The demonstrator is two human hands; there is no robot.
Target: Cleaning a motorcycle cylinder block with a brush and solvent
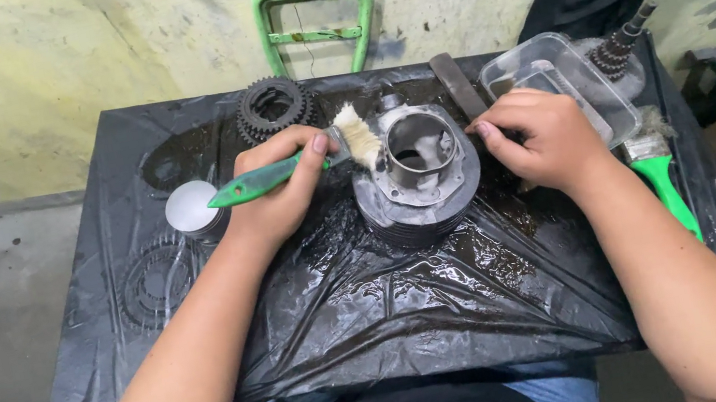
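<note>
My left hand (278, 191) grips a green-handled paintbrush (261, 181); its pale bristles (358, 135) touch the left rim of a dark finned engine cylinder (417, 176). The cylinder lies in the middle of a wet black plastic sheet (377, 306), with its round bore facing up. Over at the cylinder's right side, my right hand (538, 138) rests with fingers curled against it, steadying it.
A black toothed sprocket (271, 105) sits behind my left hand and a round silver piston top (191, 208) to its left. A clear plastic tub (567, 81), a geared shaft (620, 47), a flat metal file (457, 85) and a second green-handled brush (663, 177) lie right. A green frame (315, 22) stands behind.
</note>
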